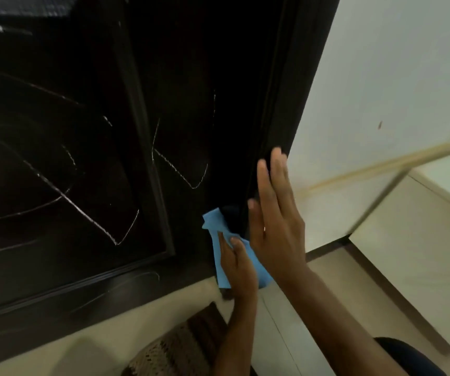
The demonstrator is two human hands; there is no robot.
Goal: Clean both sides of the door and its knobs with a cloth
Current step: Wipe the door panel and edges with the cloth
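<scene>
Door [186, 77], dark and chalk-scrawled, fills the left of the view. The left hand [236, 263] presses a blue cloth [256, 263] flat against its lower edge to wipe, while the right hand [275, 210], open-palmed, braces that edge, probably steadying it.

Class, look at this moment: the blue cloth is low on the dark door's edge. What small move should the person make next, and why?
Probably slide the blue cloth upward along the door. The left hand presses it near the bottom corner, the right hand lies flat, steadying the door's edge, and chalky scribbles remain just above.
</scene>
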